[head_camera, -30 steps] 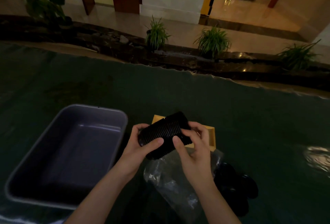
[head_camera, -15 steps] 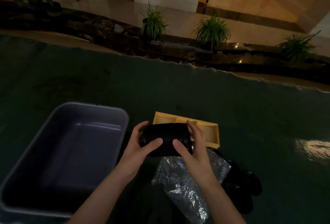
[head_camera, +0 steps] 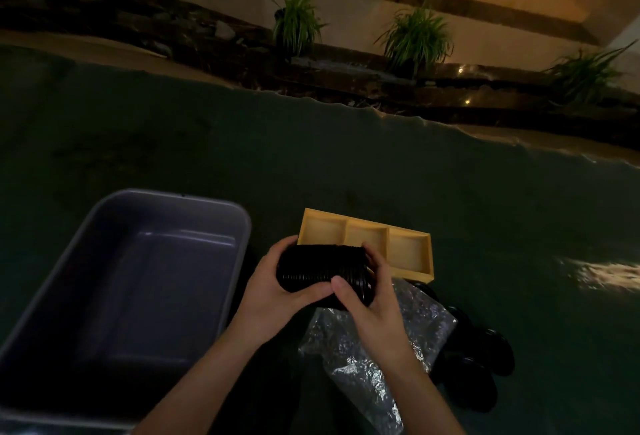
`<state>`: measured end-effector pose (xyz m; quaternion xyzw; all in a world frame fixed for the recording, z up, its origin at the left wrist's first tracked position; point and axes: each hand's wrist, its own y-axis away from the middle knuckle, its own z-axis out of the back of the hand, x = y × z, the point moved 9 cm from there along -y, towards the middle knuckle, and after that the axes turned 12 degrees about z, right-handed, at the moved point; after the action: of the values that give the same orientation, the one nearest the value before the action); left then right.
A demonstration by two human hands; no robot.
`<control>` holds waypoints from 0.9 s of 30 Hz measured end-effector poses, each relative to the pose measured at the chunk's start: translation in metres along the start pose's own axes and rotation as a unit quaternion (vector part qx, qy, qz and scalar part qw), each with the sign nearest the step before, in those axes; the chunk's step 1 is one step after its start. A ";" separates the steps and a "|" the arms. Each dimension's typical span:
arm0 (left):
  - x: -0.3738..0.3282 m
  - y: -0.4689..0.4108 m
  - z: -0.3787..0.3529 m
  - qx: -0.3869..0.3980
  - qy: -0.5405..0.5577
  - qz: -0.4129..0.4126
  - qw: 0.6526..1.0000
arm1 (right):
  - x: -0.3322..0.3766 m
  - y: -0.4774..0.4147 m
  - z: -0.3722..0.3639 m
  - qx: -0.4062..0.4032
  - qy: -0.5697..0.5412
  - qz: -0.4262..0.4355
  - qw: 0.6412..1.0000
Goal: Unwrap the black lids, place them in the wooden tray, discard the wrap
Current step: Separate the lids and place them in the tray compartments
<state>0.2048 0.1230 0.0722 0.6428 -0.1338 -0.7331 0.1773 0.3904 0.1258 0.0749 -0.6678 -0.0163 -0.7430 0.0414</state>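
A stack of black lids [head_camera: 320, 270] lies sideways between both hands, just in front of the wooden tray [head_camera: 408, 254]. My left hand [head_camera: 277, 292] grips its left end and my right hand [head_camera: 370, 299] grips its right end. The tray has three compartments, all showing bare wood. Crumpled clear wrap [head_camera: 377, 348] lies on the dark table below my right hand. More black lids [head_camera: 481, 372] lie on the table to the right of the wrap.
A large grey plastic bin [head_camera: 194, 213] stands at the left, nothing visible inside. The dark green table [head_camera: 381, 164] stretches ahead to a far edge, with potted plants [head_camera: 415, 36] and a tiled floor beyond.
The lid stack has turned from tilted to nearly level and come lower, close to the tray's near edge. All three tray compartments now show.
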 end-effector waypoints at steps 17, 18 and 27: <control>0.021 -0.046 -0.016 -0.046 0.067 0.073 0.994 | -0.035 -0.051 0.023 0.005 -0.113 -0.089 0.990; 0.024 -0.049 -0.015 -0.052 0.078 0.077 0.993 | -0.041 -0.053 0.024 -0.001 -0.134 -0.105 0.985; 0.063 -0.069 -0.008 -0.084 0.200 0.155 0.964 | -0.070 -0.081 0.014 0.016 -0.256 -0.171 0.951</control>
<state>0.1995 0.1579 -0.0146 0.7303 -0.1312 -0.5622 0.3653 0.4050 0.2108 0.0093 -0.8222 -0.1527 -0.5423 -0.0811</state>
